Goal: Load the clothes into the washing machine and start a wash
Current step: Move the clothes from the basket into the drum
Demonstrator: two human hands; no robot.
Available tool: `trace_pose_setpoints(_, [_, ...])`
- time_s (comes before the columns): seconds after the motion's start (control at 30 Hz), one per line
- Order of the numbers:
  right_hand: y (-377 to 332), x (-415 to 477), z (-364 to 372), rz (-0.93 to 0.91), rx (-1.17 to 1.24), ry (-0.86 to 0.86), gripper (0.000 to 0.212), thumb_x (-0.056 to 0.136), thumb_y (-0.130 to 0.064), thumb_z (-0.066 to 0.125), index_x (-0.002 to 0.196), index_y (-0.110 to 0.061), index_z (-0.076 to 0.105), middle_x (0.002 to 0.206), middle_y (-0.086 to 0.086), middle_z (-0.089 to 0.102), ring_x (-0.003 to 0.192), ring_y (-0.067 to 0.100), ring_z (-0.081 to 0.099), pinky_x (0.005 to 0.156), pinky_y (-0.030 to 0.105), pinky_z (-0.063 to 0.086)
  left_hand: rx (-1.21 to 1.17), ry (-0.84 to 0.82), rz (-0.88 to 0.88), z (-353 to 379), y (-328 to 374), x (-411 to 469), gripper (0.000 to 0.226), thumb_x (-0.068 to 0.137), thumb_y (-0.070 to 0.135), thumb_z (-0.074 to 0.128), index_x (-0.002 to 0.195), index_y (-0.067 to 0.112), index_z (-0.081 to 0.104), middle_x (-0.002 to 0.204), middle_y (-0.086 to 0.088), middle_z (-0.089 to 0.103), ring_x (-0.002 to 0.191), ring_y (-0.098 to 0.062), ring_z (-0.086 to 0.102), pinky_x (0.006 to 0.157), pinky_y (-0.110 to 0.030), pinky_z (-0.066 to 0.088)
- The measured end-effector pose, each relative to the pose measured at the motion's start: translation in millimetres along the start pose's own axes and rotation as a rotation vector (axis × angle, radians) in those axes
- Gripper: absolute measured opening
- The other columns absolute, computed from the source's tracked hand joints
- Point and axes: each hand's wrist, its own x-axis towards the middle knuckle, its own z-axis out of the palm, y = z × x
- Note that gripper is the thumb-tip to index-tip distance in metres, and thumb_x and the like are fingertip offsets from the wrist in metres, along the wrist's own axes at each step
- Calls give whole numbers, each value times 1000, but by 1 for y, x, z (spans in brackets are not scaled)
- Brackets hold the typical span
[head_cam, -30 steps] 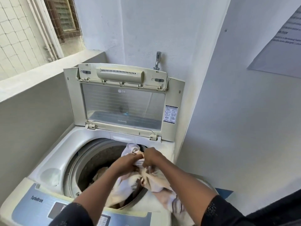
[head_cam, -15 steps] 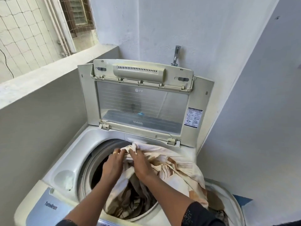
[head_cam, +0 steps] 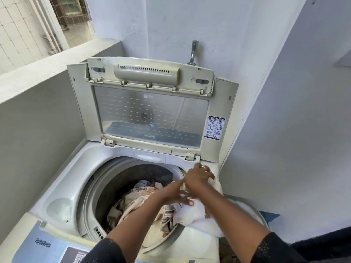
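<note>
Clothes in cream and brown lay heaped in the drum of the washing machine, and a white fold of the heap spilled over the right edge of the opening onto the machine's top. The left hand lay on that fold at the rim with its fingers stretched out flat, gripping nothing. The right hand, just behind it near the rear right corner, had its fingers curled over the bunched white cloth, though blur softened the grip. Both forearms crossed the near right of the rim, so the left and rear of the opening stayed uncovered, with dark drum wall showing above the heap. The lid stood upright at the back, its hinge just beyond the right hand. A control panel ran along the near edge. A pale basket rim showed just beside the machine on the right, close to a white wall. A grey ledge hemmed the left side, and a tap stuck out above the lid.
</note>
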Motion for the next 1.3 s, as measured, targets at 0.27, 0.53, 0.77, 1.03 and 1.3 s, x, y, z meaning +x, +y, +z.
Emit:
trace_pose_setpoints(0.27, [11,-1,22,14,167,-115,42,88,-20,53,128,-4,52,134,14,51,122,34,52,97,45,49,374,148,-106,12,25,6,38,84,31,63,118,15,60,120,-13,63,109,-29,59,85,-33,46])
trace_pose_setpoints(0.53, [-47,-8,-11,-401,595,203,23,91,-6,45,107,0,61,112,25,63,104,36,61,80,37,48,321,616,-278,-53,-35,-39,24,91,22,47,109,11,57,111,-17,64,107,-35,58,82,-38,46])
trace_pose_setpoints(0.77, [-87,6,9,-591,318,216,43,91,-9,50,134,-10,43,132,19,42,123,38,44,98,45,41,71,759,-283,-73,-88,-48,44,92,16,47,134,11,34,131,-20,50,115,-35,52,84,-38,41])
trace_pose_setpoints(1.03, [-73,8,45,-434,202,-46,37,94,-11,46,131,-7,50,137,16,44,125,33,45,101,41,40,373,253,-321,-30,-98,-28,47,96,13,40,143,13,34,149,-11,32,136,-24,35,110,-32,31])
trace_pose_setpoints(1.3, [-38,-4,39,-440,267,38,51,94,-13,46,143,-11,31,144,17,36,128,36,43,103,43,39,551,543,-207,-17,-51,-24,47,92,14,42,139,17,38,147,-6,37,132,-24,40,105,-35,37])
